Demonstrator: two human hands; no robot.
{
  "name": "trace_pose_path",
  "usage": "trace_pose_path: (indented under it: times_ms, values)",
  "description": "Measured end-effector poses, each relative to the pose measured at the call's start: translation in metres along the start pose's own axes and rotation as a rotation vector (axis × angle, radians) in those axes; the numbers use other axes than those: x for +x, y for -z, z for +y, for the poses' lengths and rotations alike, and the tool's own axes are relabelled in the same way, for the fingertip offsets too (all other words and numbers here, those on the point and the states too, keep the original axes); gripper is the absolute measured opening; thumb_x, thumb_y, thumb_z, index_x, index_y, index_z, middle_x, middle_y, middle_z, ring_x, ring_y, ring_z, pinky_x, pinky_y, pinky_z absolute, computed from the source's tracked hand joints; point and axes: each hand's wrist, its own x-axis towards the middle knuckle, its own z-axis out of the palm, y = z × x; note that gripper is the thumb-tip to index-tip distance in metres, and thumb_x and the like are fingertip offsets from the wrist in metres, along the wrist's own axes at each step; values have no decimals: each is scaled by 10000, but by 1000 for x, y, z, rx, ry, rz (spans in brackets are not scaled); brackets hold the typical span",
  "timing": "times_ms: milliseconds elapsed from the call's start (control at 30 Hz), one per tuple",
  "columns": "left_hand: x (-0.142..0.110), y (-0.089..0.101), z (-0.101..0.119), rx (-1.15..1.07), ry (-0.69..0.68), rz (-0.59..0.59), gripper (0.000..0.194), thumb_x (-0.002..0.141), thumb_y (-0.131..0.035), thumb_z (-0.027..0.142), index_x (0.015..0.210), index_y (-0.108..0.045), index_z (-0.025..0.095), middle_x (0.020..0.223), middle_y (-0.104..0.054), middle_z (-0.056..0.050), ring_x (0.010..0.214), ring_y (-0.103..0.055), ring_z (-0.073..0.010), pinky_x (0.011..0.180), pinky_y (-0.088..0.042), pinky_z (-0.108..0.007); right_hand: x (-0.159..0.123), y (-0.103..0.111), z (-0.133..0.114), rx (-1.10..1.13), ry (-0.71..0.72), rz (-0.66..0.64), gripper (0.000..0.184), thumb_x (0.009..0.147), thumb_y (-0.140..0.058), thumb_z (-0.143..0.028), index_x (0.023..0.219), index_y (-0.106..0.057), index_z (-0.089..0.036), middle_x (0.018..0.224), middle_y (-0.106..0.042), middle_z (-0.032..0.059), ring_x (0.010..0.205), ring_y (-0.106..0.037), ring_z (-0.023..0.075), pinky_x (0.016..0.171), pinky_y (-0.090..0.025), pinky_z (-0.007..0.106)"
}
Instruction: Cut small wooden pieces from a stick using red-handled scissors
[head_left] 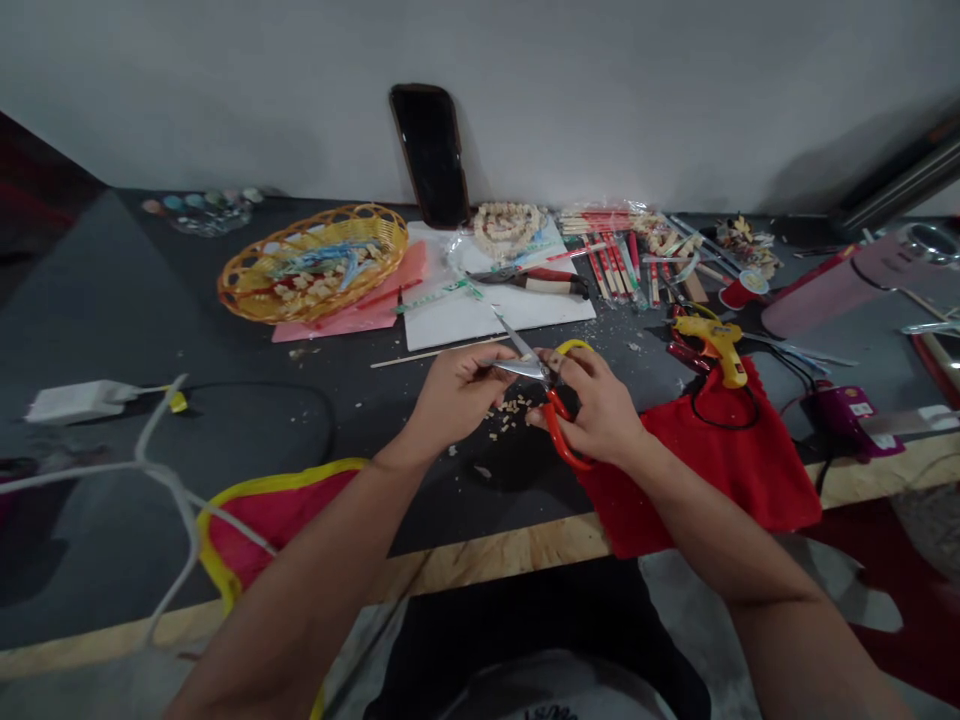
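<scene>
My right hand (596,400) is wrapped round a pair of scissors (556,418) with red and yellow handles. The blades are spread apart and point away to the left. My left hand (454,395) is closed in a pinch beside the lower blade, and whatever its fingertips hold is too small to make out. Under the hands, several short pale cut bits (511,412) lie scattered on the dark tabletop. A thin wooden stick (409,357) rests just beyond my left hand, in front of a white sheet (435,325).
Behind are a wicker basket (247,292) of small pieces, pliers (551,283), a leaning phone (431,150) and wrapped chopsticks (611,270). To the right lie a yellow glue gun (712,345), a red cloth (720,470) and a pink flask (840,285). White cables (172,490) cross the left side.
</scene>
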Motion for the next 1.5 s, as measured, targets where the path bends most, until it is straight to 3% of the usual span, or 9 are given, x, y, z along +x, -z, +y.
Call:
trace_pose_path:
  times_ms: [167,400,600,767,900,1167,1500]
  values:
    - [0,-2,3,27,-26,-20,148,745,-581,167,610,-642,177,471,-516,34,462,-439,-89,455,-328,-192,-2,-3,1,8,18,-17,640,827,-604,-572,1347,-496,-213,1130,-575,124,1113,-541,289,968,-497,477]
    - [0,-4,-2,-11,-39,15,117,740,-593,166,688,-696,185,538,-601,19,591,-579,-134,569,-444,-222,-4,-5,0,14,4,-33,613,857,-590,-530,1361,-500,-194,1134,-611,133,1080,-585,276,934,-528,416]
    - [2,-6,-3,73,-31,78,133,771,-598,210,710,-707,166,500,-577,15,546,-558,-129,521,-424,-211,-2,0,-4,0,-50,-70,603,862,-571,-559,1333,-526,-185,1157,-637,130,1076,-608,267,928,-531,389]
    - [2,-6,-5,66,29,116,159,769,-637,285,784,-714,146,657,-660,-6,443,-502,-77,417,-364,-184,0,1,-3,23,-67,-78,617,852,-581,-574,1333,-520,-193,1182,-641,117,1102,-600,256,951,-517,376]
    - [2,-4,-11,-19,68,146,199,728,-707,320,846,-713,160,803,-700,-26,485,-553,-79,447,-423,-185,1,1,-2,22,-73,-76,629,853,-579,-572,1352,-505,-197,1191,-633,108,1114,-587,247,957,-508,362]
    - [5,-5,-22,-40,105,214,195,686,-750,298,847,-736,188,781,-716,-14,529,-581,-99,475,-444,-198,3,3,0,41,-81,-78,646,856,-582,-566,1376,-474,-200,1172,-600,112,1119,-563,242,950,-499,376]
    - [4,-2,-19,11,72,144,142,678,-691,245,799,-741,189,592,-644,12,503,-535,-117,479,-408,-220,3,2,2,27,-26,-69,675,851,-571,-590,1375,-467,-178,1152,-577,131,1117,-536,253,986,-474,414]
